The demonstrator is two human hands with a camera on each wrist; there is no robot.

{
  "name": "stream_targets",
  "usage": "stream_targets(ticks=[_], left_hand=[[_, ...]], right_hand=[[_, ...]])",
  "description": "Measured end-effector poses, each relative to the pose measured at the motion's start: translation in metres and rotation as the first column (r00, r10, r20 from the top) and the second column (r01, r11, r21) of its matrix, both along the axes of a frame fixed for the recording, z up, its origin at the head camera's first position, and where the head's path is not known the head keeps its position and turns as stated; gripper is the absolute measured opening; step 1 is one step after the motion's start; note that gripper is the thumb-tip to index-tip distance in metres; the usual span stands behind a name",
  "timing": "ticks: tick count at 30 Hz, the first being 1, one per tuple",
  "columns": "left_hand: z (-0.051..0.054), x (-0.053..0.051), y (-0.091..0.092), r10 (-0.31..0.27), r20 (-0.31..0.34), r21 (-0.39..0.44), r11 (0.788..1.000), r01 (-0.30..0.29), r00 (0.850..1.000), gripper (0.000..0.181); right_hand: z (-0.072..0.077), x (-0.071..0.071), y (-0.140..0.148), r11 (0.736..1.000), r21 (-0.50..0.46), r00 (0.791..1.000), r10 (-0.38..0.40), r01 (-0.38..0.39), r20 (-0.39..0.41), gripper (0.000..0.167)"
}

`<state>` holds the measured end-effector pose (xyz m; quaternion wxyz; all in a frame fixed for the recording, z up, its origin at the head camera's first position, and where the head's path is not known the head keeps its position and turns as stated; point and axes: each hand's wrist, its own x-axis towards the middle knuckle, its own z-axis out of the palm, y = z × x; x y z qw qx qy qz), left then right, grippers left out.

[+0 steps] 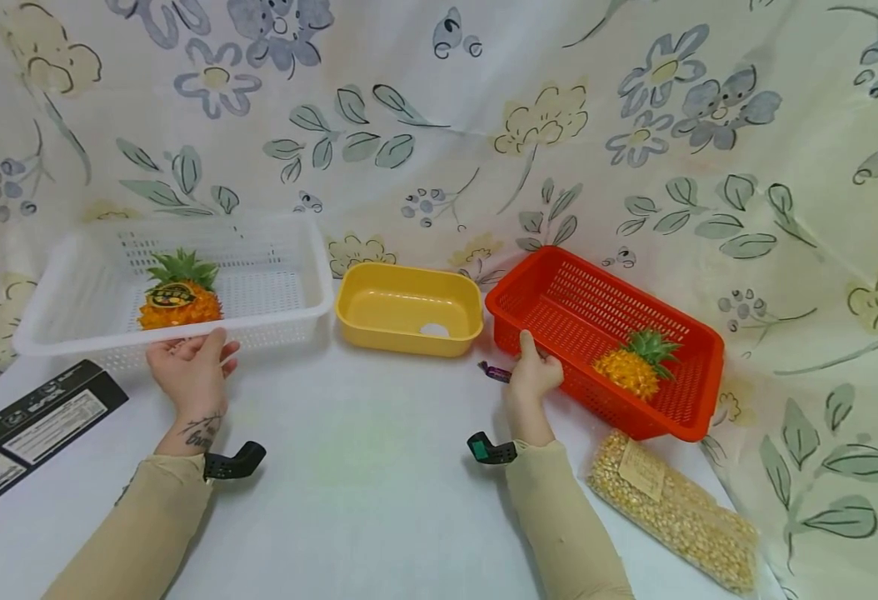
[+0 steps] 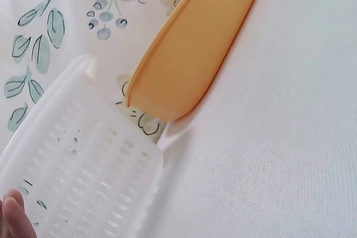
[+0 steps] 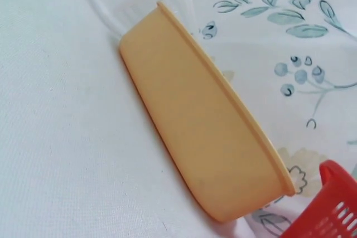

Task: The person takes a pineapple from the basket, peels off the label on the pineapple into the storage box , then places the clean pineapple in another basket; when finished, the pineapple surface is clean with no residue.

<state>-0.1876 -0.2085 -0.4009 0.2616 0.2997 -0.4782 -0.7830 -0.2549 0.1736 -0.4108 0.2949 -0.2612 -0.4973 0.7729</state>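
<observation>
My left hand (image 1: 195,367) grips the front rim of a white perforated basket (image 1: 281,321), thumb at the rim and fingers below it. Inside that basket lies an orange pineapple (image 1: 180,304) with a dark label and green leaves. On the right, my right hand (image 1: 532,379) holds the near left rim of a red perforated basket (image 1: 604,404), its thumb up against the edge. A yellower pineapple (image 1: 626,372) rests in the red basket. In the left wrist view only some fingertips (image 2: 15,215) show beside the white basket wall; the right wrist view shows no hand.
Between the baskets stands a yellow tub (image 1: 409,337) with a whitish round spot inside. A purple wrapped candy (image 1: 495,372) lies by my right hand. A bag of yellow kernels (image 1: 671,508) is at the right, a black box (image 1: 34,425) at the left. Floral cloth hangs behind.
</observation>
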Motion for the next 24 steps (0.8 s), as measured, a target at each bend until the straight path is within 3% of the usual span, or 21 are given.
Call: stream_targets(ticks=[8, 11, 14, 16, 19, 21, 24], left_hand=[[-0.002, 0.002, 0.006, 0.014, -0.009, -0.063, 0.998, -0.015, 1.000, 0.057], [0.000, 0.002, 0.015, -0.036, 0.027, -0.084, 0.996, 0.038, 0.999, 0.047], [0.003, 0.004, 0.027, -0.139, 0.067, -0.133, 0.980, 0.147, 0.988, 0.036], [0.006, 0.005, 0.035, -0.224, 0.093, -0.204, 0.949, 0.239, 0.970, 0.031], [0.017, 0.005, 0.044, -0.326, 0.115, -0.329, 0.879, 0.346, 0.938, 0.027], [0.025, 0.002, 0.046, -0.362, 0.120, -0.421, 0.825, 0.378, 0.924, 0.027], [0.044, -0.004, 0.045, -0.374, 0.093, -0.532, 0.765, 0.364, 0.923, 0.029]], right_hand=[[0.003, 0.001, -0.001, 1.000, -0.009, 0.999, 0.006, -0.006, 0.040, 0.015], [0.003, 0.001, 0.001, 1.000, -0.017, 0.999, 0.013, -0.012, 0.046, 0.015], [0.003, 0.001, 0.002, 0.999, -0.026, 0.998, 0.025, -0.023, 0.058, 0.015], [0.003, 0.001, 0.002, 0.999, -0.033, 0.997, 0.034, -0.032, 0.070, 0.014], [0.005, 0.002, 0.002, 0.998, -0.041, 0.995, 0.049, -0.045, 0.092, 0.016], [0.006, 0.003, 0.002, 0.998, -0.045, 0.993, 0.057, -0.052, 0.107, 0.019], [0.007, 0.003, 0.002, 0.997, -0.051, 0.991, 0.060, -0.054, 0.118, 0.020]])
